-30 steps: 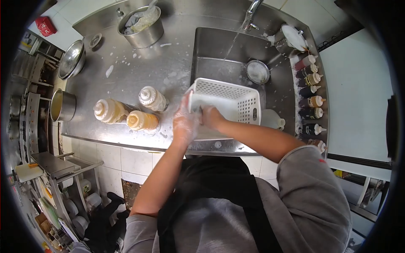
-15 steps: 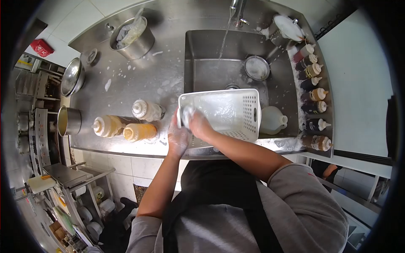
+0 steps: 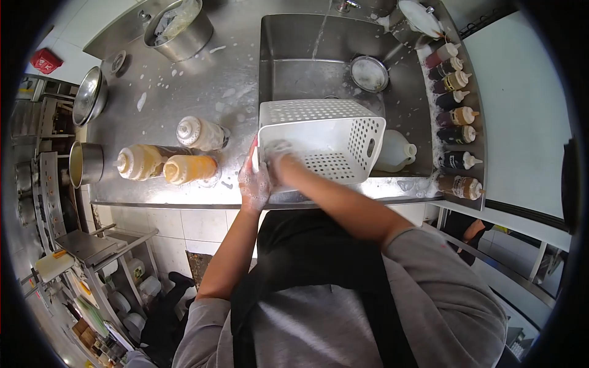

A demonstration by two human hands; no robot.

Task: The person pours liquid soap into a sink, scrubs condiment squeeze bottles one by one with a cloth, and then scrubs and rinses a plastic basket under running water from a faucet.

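A white perforated plastic basket (image 3: 322,110) is tilted on the sink's front edge, its opening turned towards me. My left hand (image 3: 254,185), covered in suds, grips the basket's left end. Inside the basket, my right hand (image 3: 286,167) is at the left wall, blurred by motion. Its fingers look closed around something whitish and foamy, too smeared to name. Left of the basket stand several soapy squeeze bottles: a white-capped one (image 3: 201,133), a yellow-orange one (image 3: 191,168) and a brownish one (image 3: 144,162).
Behind the basket, the steel sink (image 3: 288,40) holds a round foamy dish (image 3: 369,74) under a thin water stream. A translucent jug (image 3: 392,152) lies at its right. Several sauce bottles (image 3: 455,116) line the right edge. A pot (image 3: 184,40) and bowls (image 3: 90,95) stand left.
The basket has tipped, so its perforated far side now shows. My right hand has moved from the left rim down into the basket. The whole view has shifted slightly.
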